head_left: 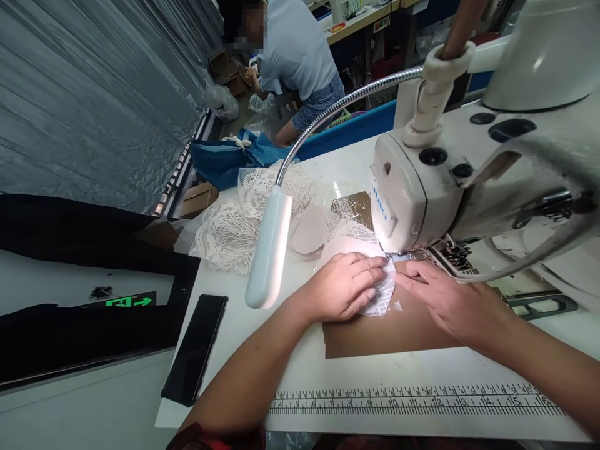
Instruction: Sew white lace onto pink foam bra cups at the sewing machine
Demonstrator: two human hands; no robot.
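Note:
White lace fabric (pixel 381 301) lies under the needle area of a sewing machine (pixel 398 194), on a brown board (pixel 370 340). My left hand (pixel 344 284) rests palm down on the lace, its fingers stretched flat toward the presser foot (pixel 394 256). From the other side, my right hand (pixel 445 297) touches the right edge of the lace with extended fingertips; its outer fingers are partly hidden. A pale rounded fabric piece (pixel 347 249) extends behind my left hand, joined by more lace beyond it.
A lamp (pixel 269 250) on a bendy neck hangs left of the machine. Behind it lie lace pieces (pixel 225 234) and a pale oval pad (pixel 310 231). A black phone (pixel 195 350) sits at the table's left edge; a printed ruler (pixel 398 401) runs along the front. A person (pixel 300 56) bends over beyond the table.

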